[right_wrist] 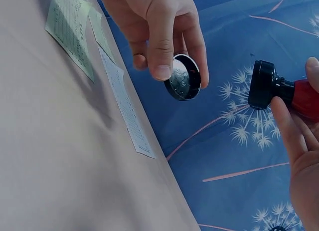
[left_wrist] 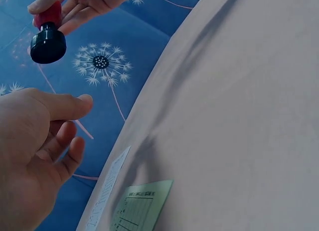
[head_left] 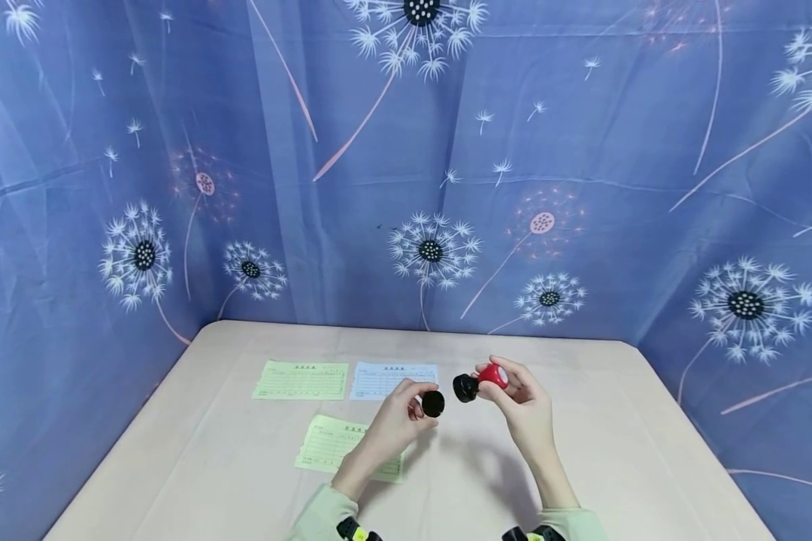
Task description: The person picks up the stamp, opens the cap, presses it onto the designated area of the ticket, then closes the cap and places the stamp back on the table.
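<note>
Over the table [head_left: 616,421], the right hand [head_left: 531,413], fingers bent, grips the stamp [head_left: 467,388] by its red handle, perhaps so its base is free; the left hand [head_left: 394,422] pinches the cap [head_left: 433,404] by its edge, near the stamp.

Pale green left sleeve [head_left: 319,514] and matching right sleeve [head_left: 580,522], plain cloth — a small black block [head_left: 347,527] over the left, another black piece [head_left: 515,534] over the right, both beside bright yellow-green patches [head_left: 360,534] — bare left hand [head_left: 401,415], bare right hand [head_left: 529,409]
</note>
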Demonstrator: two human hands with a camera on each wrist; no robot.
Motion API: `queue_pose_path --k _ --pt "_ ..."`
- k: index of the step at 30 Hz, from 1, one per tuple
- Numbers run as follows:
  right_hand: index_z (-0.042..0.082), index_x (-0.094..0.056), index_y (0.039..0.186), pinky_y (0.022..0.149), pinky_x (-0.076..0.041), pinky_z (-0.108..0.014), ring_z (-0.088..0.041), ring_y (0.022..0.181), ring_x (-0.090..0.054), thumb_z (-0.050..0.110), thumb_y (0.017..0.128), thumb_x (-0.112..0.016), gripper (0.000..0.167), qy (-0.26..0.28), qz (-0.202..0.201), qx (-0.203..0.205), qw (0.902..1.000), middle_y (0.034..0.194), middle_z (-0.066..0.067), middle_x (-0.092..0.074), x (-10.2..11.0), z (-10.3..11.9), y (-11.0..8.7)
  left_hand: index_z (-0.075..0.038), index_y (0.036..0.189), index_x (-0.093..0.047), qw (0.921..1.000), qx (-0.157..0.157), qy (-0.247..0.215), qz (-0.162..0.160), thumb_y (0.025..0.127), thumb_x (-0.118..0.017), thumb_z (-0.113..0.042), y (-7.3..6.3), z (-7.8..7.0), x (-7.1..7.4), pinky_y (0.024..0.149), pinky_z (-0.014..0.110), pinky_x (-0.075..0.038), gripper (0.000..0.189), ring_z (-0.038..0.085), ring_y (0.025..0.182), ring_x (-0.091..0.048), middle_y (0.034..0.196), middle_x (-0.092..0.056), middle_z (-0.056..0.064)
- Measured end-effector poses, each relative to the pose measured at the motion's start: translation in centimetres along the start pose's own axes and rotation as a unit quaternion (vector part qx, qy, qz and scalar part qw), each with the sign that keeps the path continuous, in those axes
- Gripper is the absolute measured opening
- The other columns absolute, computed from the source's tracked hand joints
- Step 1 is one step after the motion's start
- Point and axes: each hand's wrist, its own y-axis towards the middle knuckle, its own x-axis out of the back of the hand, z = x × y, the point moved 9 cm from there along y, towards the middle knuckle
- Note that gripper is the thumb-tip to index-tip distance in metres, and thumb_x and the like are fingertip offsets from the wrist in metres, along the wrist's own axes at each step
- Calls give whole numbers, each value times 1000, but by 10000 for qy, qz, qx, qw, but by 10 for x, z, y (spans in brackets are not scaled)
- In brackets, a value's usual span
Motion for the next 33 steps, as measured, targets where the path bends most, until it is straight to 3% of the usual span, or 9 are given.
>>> queue_pose_path --k 16,25,33 --pt "-16 -53 128 81 -61 -38 -22 99 -73 -11 88 -67 43 0 -56 10 10000 109 -11 -74 2 6 3 -5 126 -63 9997 -52 92 211 81 -78 -9 12 -2 -22 73 18 -50 48 8 84 -53 102 -56 0" --pt "-16 -54 126 79 -61 -35 -16 96 -74 -13 86 -68 43 -78 -86 -43 9999 108 -9 -75 6 -2 0 -15 123 -64 9988 150 224 405 83 -78 -16 14 7 -38 75 19 -46 43 7 84 -52 101 -54 -4" --pt "-16 -54 126 79 -61 -35 -17 96 -74 -12 87 -66 41 -5 -24 -5 10000 109 -14 -74 3 -8 0 -12 132 -60 9971 167 666 326 88 -75 -22 14 6 -41 83 25 -47 47 12 99 -50 111 -58 -3"
